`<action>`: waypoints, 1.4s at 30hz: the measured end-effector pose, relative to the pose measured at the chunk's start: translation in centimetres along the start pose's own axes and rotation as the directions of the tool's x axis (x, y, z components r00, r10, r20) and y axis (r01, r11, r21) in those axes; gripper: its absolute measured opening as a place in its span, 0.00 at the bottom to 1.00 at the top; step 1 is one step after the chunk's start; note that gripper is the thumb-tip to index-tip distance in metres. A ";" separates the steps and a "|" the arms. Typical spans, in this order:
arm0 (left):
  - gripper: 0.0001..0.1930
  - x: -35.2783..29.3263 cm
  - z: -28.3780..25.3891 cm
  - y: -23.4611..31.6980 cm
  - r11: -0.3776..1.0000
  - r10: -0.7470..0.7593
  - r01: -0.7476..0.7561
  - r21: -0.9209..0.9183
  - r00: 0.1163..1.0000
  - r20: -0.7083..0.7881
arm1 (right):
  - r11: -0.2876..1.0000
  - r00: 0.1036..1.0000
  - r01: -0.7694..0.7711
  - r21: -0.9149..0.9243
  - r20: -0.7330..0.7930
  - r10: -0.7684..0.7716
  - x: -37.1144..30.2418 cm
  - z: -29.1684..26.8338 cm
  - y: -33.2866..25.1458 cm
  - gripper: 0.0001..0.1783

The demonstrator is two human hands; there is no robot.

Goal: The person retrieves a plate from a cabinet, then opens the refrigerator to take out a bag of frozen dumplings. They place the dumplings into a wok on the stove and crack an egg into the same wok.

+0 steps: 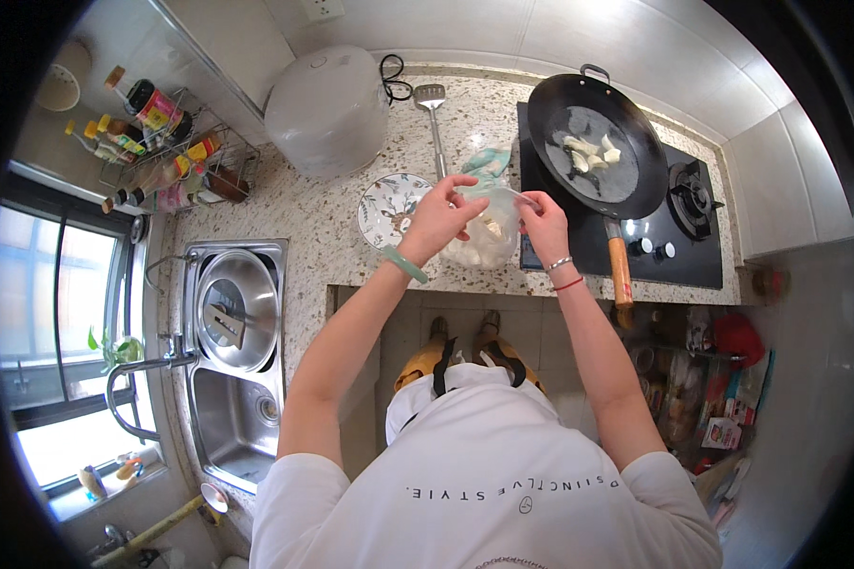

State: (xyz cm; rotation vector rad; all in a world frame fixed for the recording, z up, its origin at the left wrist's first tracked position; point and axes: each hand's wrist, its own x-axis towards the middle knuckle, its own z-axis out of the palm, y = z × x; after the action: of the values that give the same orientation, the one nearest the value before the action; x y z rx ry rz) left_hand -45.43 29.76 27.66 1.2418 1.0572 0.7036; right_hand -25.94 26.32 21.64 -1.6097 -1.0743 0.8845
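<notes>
A clear plastic bag [492, 245] with pale pieces in it lies at the counter's front edge, between my hands. My right hand [545, 230] pinches the bag's upper rim at its right side. At the bag's left side is my left hand [436, 223], fingers apart and partly curled over it; no held thing shows in them. Behind the bag lies a crumpled green-and-white plastic wrapper [489, 163]. A patterned plate [381, 211] is partly covered by my left hand. On the stove, a black wok [552, 114] holds liquid and several pale dumpling-like pieces [593, 155].
The wok's wooden handle [620, 261] juts over the front edge of the black stove [669, 261]. A slotted metal spatula [431, 100] lies behind the plate. A plastic-covered round appliance [323, 114] stands back left. Further left are a bottle rack [228, 152] and a steel sink [232, 417].
</notes>
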 end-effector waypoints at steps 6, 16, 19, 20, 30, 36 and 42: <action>0.26 -2.3 -0.2 -2.3 0.965 -0.150 0.145 -0.219 0.989 -0.005 | 0.956 0.992 0.130 -0.264 0.034 -0.125 -1.5 1.1 1.5 0.22; 0.25 -4.9 3.0 -3.4 0.334 -0.084 -0.172 -0.927 0.974 -0.211 | 0.555 0.979 -0.194 0.809 0.198 0.054 -2.5 2.2 -5.9 0.28; 0.25 -5.5 4.3 -2.4 0.283 -0.073 -0.262 -0.923 0.954 -0.292 | 0.345 0.954 -0.293 0.892 0.298 0.041 -3.3 1.7 -6.6 0.30; 0.25 -5.6 4.7 -2.2 0.269 -0.056 -0.301 -0.915 0.943 -0.327 | 0.272 0.944 -0.324 0.906 0.327 0.035 -3.5 1.5 -6.7 0.31; 0.25 -10.2 5.6 -0.6 0.109 0.026 -0.464 -0.879 0.885 -0.464 | 0.061 0.831 -0.550 0.833 0.553 -0.056 -8.0 2.2 -8.3 0.29; 0.25 -15.2 2.9 -2.2 0.055 0.011 -0.630 -0.775 0.777 -0.630 | 0.113 0.739 -0.664 0.740 0.672 -0.059 -11.8 6.7 -9.2 0.28; 0.24 -23.6 -0.9 -5.1 0.038 -0.059 -0.812 -0.582 0.579 -0.813 | 0.197 0.531 -0.824 0.531 0.846 -0.054 -18.6 13.4 -10.0 0.27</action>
State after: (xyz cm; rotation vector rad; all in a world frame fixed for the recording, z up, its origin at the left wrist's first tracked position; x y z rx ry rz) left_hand -55.89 8.02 28.58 -0.0528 0.3806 2.0938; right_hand -46.88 14.58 28.65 -0.3863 -0.2216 2.2275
